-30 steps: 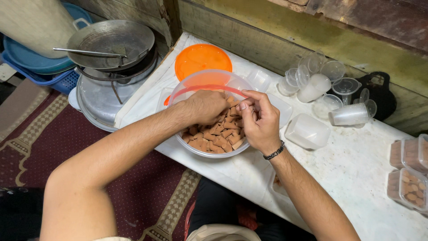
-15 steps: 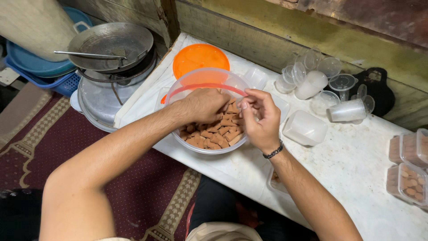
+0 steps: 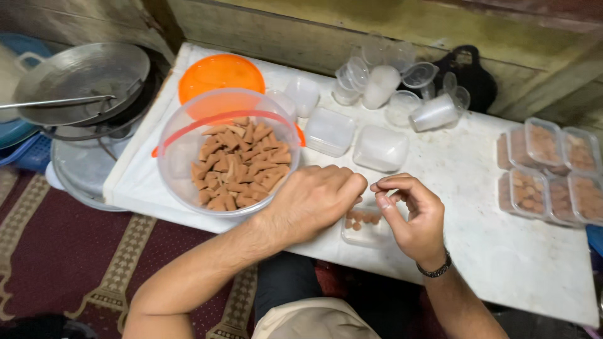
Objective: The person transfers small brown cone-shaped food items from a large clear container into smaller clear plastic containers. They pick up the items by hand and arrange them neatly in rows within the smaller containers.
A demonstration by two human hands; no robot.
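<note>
**Hands leave the tub and meet over the small box**

Both hands have come out of the tub (image 3: pixel 229 154) since the earlier frames, when they were down among the brown pieces; they now sit at the near edge of the table (image 3: pixel 502 251), over a small clear box (image 3: pixel 364 225).

The left hand (image 3: pixel 314 201) lies knuckles up, fingers curled together into a loose fist, covering the box's left part. Whether it holds pieces I cannot tell (the palm faces down). The right hand (image 3: pixel 411 213) is at 3 o'clock from the box, thumb and forefinger pressed tip to tip, the other fingers bent; anything pinched between them is too small to make out.

The box lies just under and between the fingertips, a few brown pieces already in its bottom. Its long axis runs about 9 to 3 o'clock, along the table's edge. The left hand is the nearer, lying right over it; the right hand's tips are just beside its right end.

The tub stands at 10 o'clock from the box, near but apart, with the pieces (image 3: pixel 235 164) heaped in it pointing every way, so no single direction can be given. The orange lid (image 3: pixel 217 75) lies at 12 o'clock from the tub. Empty boxes (image 3: pixel 380 147) sit beyond at 12 o'clock, and filled boxes (image 3: pixel 546 166) well apart at 2 o'clock.
</note>
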